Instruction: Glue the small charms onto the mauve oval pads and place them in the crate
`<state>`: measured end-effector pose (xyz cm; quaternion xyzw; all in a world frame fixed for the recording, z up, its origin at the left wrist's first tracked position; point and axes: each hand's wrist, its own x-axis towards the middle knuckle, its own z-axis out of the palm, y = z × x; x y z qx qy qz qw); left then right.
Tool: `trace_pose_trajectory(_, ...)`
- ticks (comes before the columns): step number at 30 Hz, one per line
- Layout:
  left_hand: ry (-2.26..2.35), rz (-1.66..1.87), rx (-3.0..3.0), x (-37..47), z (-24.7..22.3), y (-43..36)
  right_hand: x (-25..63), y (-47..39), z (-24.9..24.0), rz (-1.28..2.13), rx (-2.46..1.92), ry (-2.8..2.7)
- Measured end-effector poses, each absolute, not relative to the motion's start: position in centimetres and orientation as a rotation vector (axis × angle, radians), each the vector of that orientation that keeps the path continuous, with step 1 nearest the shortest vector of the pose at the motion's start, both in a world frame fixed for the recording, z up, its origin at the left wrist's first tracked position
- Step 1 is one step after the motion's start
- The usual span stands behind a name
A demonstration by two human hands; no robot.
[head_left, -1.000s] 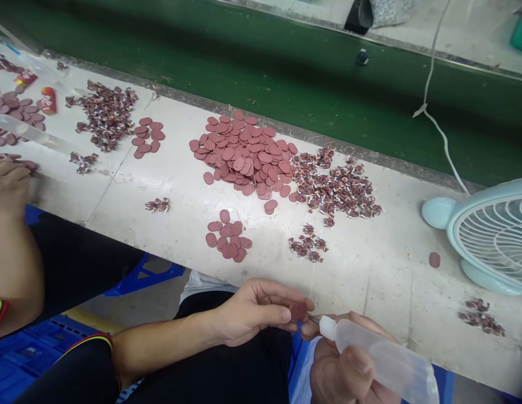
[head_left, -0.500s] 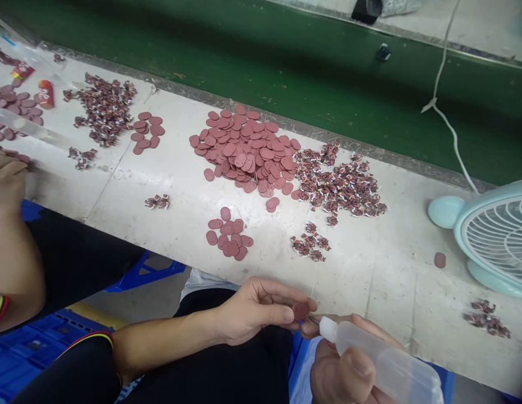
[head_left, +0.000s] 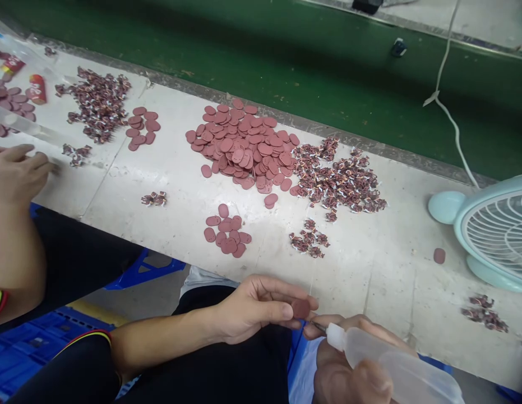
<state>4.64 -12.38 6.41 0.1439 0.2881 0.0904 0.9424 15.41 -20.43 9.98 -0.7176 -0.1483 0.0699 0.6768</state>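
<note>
My left hand [head_left: 261,308] pinches a reddish-brown oval disc [head_left: 301,308] between thumb and fingers, just past the table's front edge. To its right, my right hand [head_left: 353,365] is wrapped round a translucent squeeze bottle [head_left: 399,359] with a white cap and a thin metal tip. That tip points left, close to the disc's lower right. A large heap of similar discs [head_left: 244,146] lies on the white table [head_left: 353,275], with a smaller group of discs [head_left: 227,233] nearer me. Small dark brown and white figures [head_left: 340,179] are piled right of the heap, and several more figures [head_left: 310,239] lie nearer.
A pale blue fan [head_left: 496,230] stands at the right, near a lone disc [head_left: 439,256] and a few figures [head_left: 484,313]. At the left, a co-worker's hand [head_left: 21,171] is over the table near more discs and figures. A green strip [head_left: 261,67] runs behind.
The bottle in my right hand has moved slightly right, its tip farther from the disc. The co-worker's hand has moved right and its fingers have spread. The view has shifted a little.
</note>
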Motion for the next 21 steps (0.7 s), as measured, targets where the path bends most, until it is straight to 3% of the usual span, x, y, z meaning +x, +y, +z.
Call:
trace_pose_trajectory(12,0.593,0.196,0.298,4.7,6.3,-12.7,15.7,-21.6,9.7,0.199,-1.701,-0.374)
trace_pose_trajectory(17,0.507,0.223,0.277,4.4,6.4,-12.5,19.8,-22.7,9.5,0.577,-1.736,-0.434)
trace_pose_trajectory(21,0.485,0.235,0.271,4.1,6.4,-12.2,20.4,-20.8,9.8,0.616,-1.886,-0.611)
